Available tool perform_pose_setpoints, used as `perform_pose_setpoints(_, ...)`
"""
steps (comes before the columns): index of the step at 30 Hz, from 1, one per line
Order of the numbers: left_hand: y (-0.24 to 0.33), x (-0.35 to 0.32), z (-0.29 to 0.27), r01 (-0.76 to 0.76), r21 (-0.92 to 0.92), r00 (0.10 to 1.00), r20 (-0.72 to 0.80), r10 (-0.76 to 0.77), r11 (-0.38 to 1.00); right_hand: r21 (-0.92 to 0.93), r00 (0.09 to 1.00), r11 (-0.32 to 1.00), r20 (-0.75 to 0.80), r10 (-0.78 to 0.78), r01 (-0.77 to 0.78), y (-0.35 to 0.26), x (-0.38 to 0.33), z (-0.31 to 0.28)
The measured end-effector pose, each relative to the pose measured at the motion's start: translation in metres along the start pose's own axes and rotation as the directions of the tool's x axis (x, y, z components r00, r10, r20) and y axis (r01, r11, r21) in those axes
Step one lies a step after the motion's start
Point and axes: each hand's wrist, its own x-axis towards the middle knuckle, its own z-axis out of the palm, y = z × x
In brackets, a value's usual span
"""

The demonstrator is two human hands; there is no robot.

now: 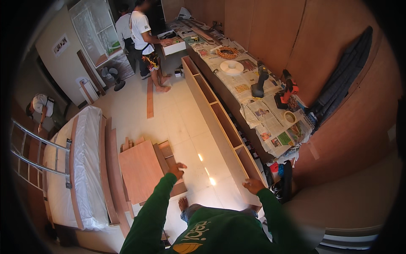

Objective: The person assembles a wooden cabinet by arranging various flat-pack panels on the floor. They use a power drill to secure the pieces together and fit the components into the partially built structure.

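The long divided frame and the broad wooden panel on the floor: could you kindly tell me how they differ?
The frame is long and narrow; the panel is shorter and broader. The frame is divided into open compartments, while the panel shows one plain, flat face. Both look wooden and brown.
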Motion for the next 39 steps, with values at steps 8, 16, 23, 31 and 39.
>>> perform_pose_setpoints(8,-0.203,-0.06,0.184,0.114,0.624,0.971,0.097,-0.221,0.773,-0.397,0.908,0.896,0.27,0.32,-0.198,0.206,-0.161,0.091)
perform_pose_setpoints(16,-0.097,-0.106,0.116,0.304,0.393,0.879,0.236,-0.415,0.868,0.148,0.597,0.58,0.272,0.755,-0.801,0.218,-0.217,0.138)
perform_pose_setpoints(23,-0.031,-0.078,0.111,0.219,0.351,0.921,0.232,-0.312,0.91,-0.225,0.737,0.832,0.387,0.554,-0.507,0.222,-0.145,0.109)
perform_pose_setpoints(31,0.241,-0.054,0.048,-0.381,0.016,0.915,-0.135,0.38,0.924,0.412,0.69,0.563,0.298,0.66,-0.716,0.148,-0.075,0.01)
perform_pose_setpoints(39,0.456,-0.264,0.046,-0.949,0.314,-0.176,-0.551,0.815,0.007,0.471,0.676,0.498,0.371,0.637,-0.728,0.226,-0.087,0.075)
